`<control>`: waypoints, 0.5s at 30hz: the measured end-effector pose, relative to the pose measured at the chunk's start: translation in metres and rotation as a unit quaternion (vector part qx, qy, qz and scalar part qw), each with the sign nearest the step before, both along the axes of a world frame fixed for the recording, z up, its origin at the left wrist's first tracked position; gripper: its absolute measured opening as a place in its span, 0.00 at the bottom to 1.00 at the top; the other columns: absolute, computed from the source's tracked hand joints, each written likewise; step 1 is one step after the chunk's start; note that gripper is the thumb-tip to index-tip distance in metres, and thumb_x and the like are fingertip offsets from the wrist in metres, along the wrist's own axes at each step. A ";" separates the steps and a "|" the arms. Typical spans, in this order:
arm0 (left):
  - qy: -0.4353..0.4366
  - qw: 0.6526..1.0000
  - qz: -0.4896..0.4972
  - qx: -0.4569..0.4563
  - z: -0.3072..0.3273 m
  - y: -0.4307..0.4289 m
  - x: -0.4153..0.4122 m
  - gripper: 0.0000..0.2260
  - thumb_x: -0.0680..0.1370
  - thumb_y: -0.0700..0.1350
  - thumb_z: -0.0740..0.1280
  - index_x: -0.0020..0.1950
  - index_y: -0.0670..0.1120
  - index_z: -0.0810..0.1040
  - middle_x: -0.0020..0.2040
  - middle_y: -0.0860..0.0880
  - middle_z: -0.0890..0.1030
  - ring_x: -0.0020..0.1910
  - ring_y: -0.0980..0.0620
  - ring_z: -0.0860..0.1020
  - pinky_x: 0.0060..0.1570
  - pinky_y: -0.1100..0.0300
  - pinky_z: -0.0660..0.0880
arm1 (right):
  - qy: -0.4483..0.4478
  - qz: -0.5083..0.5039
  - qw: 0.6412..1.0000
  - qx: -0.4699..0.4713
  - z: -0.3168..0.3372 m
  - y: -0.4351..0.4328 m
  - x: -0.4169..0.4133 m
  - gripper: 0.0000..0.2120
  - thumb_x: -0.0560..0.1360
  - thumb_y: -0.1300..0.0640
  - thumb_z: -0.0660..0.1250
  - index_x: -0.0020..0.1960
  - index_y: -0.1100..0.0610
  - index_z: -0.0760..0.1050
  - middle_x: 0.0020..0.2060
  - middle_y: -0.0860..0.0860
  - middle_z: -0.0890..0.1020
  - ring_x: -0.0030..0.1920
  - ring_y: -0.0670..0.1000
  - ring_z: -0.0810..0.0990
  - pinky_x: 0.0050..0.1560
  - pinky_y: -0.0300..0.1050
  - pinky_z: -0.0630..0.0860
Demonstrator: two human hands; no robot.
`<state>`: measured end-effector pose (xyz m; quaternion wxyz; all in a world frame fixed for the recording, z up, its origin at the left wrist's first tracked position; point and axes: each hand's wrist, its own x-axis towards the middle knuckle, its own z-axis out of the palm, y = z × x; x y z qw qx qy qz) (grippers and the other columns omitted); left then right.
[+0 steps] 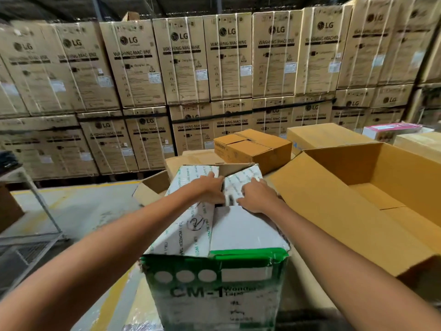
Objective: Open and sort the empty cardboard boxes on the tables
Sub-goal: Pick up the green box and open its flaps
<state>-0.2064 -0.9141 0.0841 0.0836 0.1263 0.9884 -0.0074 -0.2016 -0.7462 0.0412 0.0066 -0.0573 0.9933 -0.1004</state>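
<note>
— At 6 o'clock, close to the camera, a green-and-white box (pixel 214 271) is seen w/ "CM-1" printed on its front. Where are the hands put?

— Both are laid on its top flaps. The left hand (pixel 210 187) is pressed flat on the left flap (pixel 191 223), fingers tucked at the middle gap. The right hand (pixel 257 195) is curled over the edge of the right flap (pixel 243 228). Nothing is clamped tight, as far as can be told.

— How will it be handled?

— Prob. light, since it's meant to be empty. The card looks thin & bendy, and shiny tape is stuck on it, so it may be slippy. The flap edges by the gap are best held.

— And the table?

— It is crowded. A big open brown box (pixel 358 199) is at 3 o'clock, a shut brown box (pixel 253 146) at 12. Tall stacked washing machine cartons (pixel 181 58) are seen behind, w/ a grey floor (pixel 78 211) at 9 o'clock.
</note>
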 end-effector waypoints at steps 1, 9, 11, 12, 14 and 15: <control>0.007 1.000 0.000 0.000 -0.002 -0.001 0.010 0.31 0.75 0.48 0.65 0.77 0.47 0.61 0.72 0.40 0.65 0.68 0.38 0.69 0.64 0.45 0.71 | -0.005 -0.004 1.000 -0.007 -0.001 -0.001 0.008 0.18 0.79 0.43 0.60 0.56 0.56 0.77 0.69 0.60 0.70 0.74 0.62 0.61 0.67 0.61 0.68; 0.054 0.998 -0.029 -0.005 -0.004 -0.013 0.070 0.22 0.79 0.48 0.62 0.73 0.47 0.70 0.66 0.41 0.73 0.63 0.40 0.74 0.61 0.48 0.74 | 0.025 -0.028 0.999 0.000 -0.002 -0.016 0.084 0.25 0.82 0.40 0.52 0.66 0.55 0.75 0.69 0.60 0.71 0.70 0.63 0.66 0.65 0.61 0.69; 0.077 0.996 -0.040 -0.022 0.006 -0.016 0.078 0.16 0.79 0.43 0.61 0.65 0.43 0.76 0.61 0.41 0.77 0.57 0.41 0.77 0.54 0.51 0.76 | 0.038 -0.036 0.999 -0.006 -0.004 -0.015 0.094 0.25 0.82 0.40 0.51 0.67 0.54 0.74 0.68 0.58 0.73 0.69 0.63 0.67 0.64 0.60 0.69; 0.087 0.995 -0.040 -0.027 0.015 -0.017 0.081 0.13 0.78 0.40 0.60 0.61 0.41 0.78 0.58 0.41 0.79 0.52 0.42 0.77 0.50 0.52 0.77 | 0.046 -0.040 0.998 -0.012 -0.004 -0.014 0.098 0.25 0.82 0.40 0.51 0.67 0.54 0.75 0.67 0.58 0.74 0.68 0.62 0.68 0.63 0.59 0.70; 0.114 0.993 -0.033 -0.019 0.039 -0.024 0.087 0.11 0.78 0.38 0.58 0.55 0.40 0.78 0.52 0.43 0.80 0.45 0.45 0.75 0.43 0.54 0.74 | 0.054 -0.042 0.997 -0.019 -0.005 -0.013 0.101 0.25 0.82 0.40 0.52 0.67 0.53 0.75 0.66 0.56 0.76 0.67 0.60 0.69 0.63 0.58 0.71; 0.120 0.992 -0.018 -0.024 0.054 -0.028 0.087 0.11 0.78 0.37 0.58 0.55 0.40 0.78 0.49 0.44 0.78 0.43 0.46 0.74 0.41 0.55 0.72 | 0.057 -0.042 0.997 -0.022 -0.006 -0.013 0.102 0.25 0.81 0.40 0.52 0.68 0.53 0.74 0.66 0.56 0.76 0.67 0.60 0.69 0.63 0.58 0.71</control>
